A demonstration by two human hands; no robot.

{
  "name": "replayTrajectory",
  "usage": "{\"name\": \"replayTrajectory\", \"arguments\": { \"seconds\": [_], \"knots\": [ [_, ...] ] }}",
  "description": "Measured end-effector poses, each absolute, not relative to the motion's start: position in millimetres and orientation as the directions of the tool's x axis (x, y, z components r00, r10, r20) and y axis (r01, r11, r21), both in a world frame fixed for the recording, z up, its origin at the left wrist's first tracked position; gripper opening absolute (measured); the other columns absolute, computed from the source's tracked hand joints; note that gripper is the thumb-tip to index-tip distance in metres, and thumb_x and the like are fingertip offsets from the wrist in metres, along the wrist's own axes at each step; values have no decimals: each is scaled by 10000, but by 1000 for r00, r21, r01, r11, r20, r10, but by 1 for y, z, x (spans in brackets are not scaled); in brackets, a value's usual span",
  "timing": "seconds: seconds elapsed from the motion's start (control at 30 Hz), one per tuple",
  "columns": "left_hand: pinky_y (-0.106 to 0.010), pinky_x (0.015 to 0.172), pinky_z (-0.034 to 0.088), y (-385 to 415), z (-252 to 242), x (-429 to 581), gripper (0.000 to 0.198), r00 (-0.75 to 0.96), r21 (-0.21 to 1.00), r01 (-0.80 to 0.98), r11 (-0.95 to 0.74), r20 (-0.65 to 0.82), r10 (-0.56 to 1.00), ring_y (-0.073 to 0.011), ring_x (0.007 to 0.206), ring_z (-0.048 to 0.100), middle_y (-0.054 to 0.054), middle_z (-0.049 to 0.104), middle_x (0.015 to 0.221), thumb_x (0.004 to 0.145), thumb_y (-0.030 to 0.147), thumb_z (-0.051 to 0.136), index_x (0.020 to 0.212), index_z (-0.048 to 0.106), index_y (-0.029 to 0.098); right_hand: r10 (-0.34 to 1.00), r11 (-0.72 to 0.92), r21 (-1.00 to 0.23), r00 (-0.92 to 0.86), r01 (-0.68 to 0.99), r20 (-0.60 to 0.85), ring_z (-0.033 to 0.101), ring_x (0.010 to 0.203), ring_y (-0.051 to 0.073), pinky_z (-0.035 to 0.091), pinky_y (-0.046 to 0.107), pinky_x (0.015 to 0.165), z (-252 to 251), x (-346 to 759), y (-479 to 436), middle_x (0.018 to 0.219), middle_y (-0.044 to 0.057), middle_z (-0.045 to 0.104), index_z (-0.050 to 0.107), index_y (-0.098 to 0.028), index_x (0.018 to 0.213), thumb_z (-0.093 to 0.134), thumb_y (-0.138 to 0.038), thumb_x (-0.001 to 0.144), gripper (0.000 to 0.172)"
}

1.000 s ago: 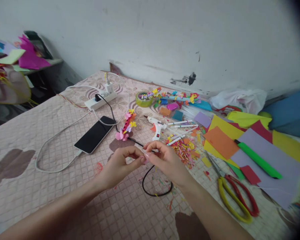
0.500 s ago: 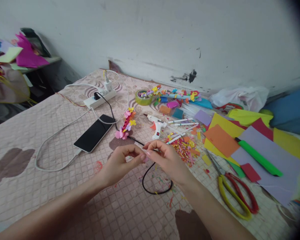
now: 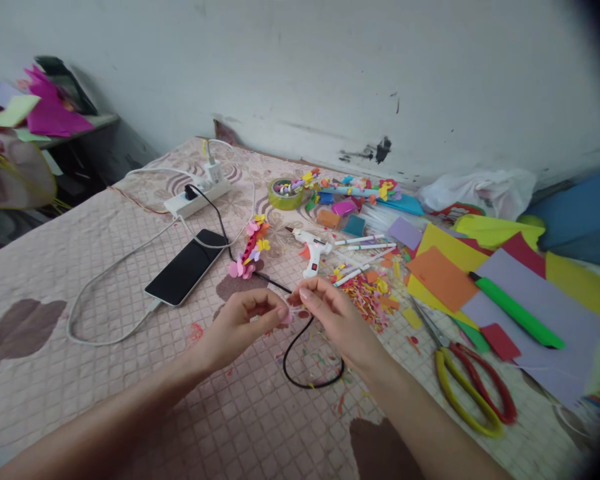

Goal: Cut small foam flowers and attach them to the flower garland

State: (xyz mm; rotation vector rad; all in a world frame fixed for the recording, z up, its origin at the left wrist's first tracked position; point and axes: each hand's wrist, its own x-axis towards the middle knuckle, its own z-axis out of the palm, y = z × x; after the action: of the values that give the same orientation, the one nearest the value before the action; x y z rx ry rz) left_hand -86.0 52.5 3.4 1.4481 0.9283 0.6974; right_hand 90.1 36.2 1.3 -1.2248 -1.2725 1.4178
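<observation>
My left hand [image 3: 253, 323] pinches a small pink piece [image 3: 287, 317] between thumb and fingertips; it looks like a foam or paper petal. Close beside it, my right hand [image 3: 330, 313] has its thumb and fingers pressed together near the piece's edge, and what lies in them is hidden. A black cord [image 3: 286, 363] runs behind my fingers and loops below them. Just beyond, a white glue gun [image 3: 314, 252] lies on its side. To its left rests a stick [image 3: 251, 250] decorated with pink, yellow and orange flowers.
A phone [image 3: 185, 270] on a white cable lies left, near a power strip [image 3: 197, 199]. Small scraps [image 3: 370, 297] are heaped right of the glue gun. Scissors [image 3: 467, 383], a green cutter [image 3: 520, 312] and coloured sheets [image 3: 570, 333] lie right. Tape [image 3: 285, 195] stands at the back.
My right fingertips have drawn slightly away from the pink piece, so more of it shows. My left hand stays nearly in place. The view has shifted a little.
</observation>
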Motion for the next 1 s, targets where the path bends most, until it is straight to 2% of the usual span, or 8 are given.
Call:
{"name": "replayTrajectory", "arguments": {
  "seconds": [0.2, 0.4, 1.0],
  "knots": [
    [-216, 619, 436, 52, 4, -86, 201, 509, 990, 129, 56, -114, 853, -122, 704, 563, -19, 616, 733, 851, 321, 566, 762, 609, 146, 974, -139, -990, -183, -10, -135, 571, 827, 148, 454, 300, 760, 4, 91, 31, 890, 11, 606, 571, -217, 936, 573, -312, 838, 136],
    [-216, 630, 435, 51, 1, -87, 183, 504, 988, 148, 39, -109, 857, -117, 701, 558, -19, 620, 743, 859, 294, 559, 774, 611, 141, 970, -144, -989, -203, -34, -135, 565, 839, 149, 443, 302, 757, 8, 90, 31, 883, 10, 595, 553, -213, 951, 583, -213, 792, 162],
    [-224, 677, 437, 49, -3, -89, 175, 490, 982, 176, -65, -30, 871, -118, 735, 568, -11, 644, 770, 859, 305, 578, 805, 637, 150, 960, -174, -983, -233, -50, -158, 550, 799, 148, 448, 301, 716, 3, 83, 34, 847, -1, 567, 539, -223, 961, 584, -161, 742, 232]
  ]
}}
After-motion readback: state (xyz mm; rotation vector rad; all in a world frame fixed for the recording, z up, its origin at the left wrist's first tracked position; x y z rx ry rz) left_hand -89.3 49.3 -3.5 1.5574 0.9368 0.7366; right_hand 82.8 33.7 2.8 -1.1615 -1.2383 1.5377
